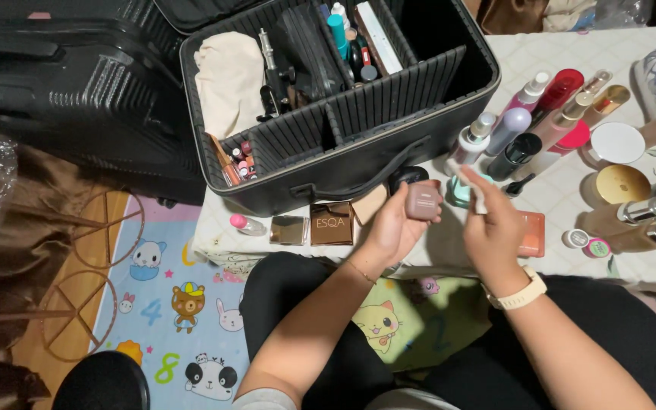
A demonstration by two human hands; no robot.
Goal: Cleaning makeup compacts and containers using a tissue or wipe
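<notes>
Left hand (392, 228) clamps a small mauve compact (424, 200) at 6 o'clock of the black case (389, 163). Right hand (495, 220) pinches a blurred white item, unidentifiable. Compact looks light, rigid, slick; grip its sides.

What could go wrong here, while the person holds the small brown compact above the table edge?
1. The left hand holds the small brown compact near the table edge; if the grip slips, it may fall onto the lap or the floor mat.
2. The right hand moves beside the crowded bottles; a sideways sweep might knock some over.
3. The square palettes lie close to the edge and could be pushed off.
</notes>
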